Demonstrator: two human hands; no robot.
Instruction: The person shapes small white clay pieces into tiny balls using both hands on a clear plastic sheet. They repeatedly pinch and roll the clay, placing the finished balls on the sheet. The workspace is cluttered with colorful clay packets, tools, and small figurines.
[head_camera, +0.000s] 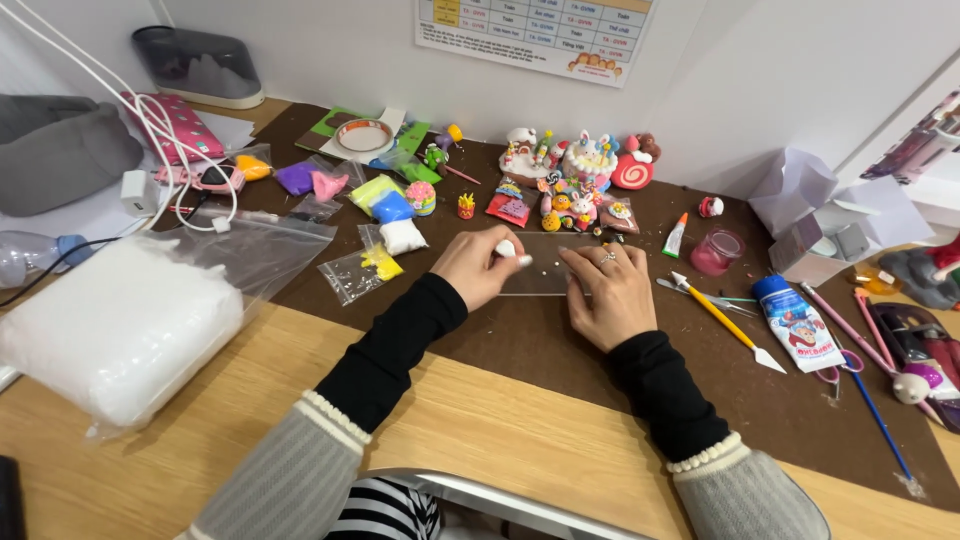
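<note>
My left hand (478, 266) pinches a small piece of white clay (507, 249) between thumb and fingers, just above the left part of a clear plastic sheet (540, 272) lying on the brown mat (520, 350). My right hand (610, 293) lies flat, fingers spread, pressing the right part of that sheet; a ring shows on one finger. Tiny white specks dot the sheet between my hands. Both arms wear black sleeves under grey knit cuffs.
Small clay figures and a cake model (575, 180) stand behind the sheet. Bags of coloured clay (385, 215) lie at the back left, a big bag of white clay (115, 325) at the left. Sculpting tools (725, 322), a glue tube (798, 325) and a pink jar (717, 252) lie at the right.
</note>
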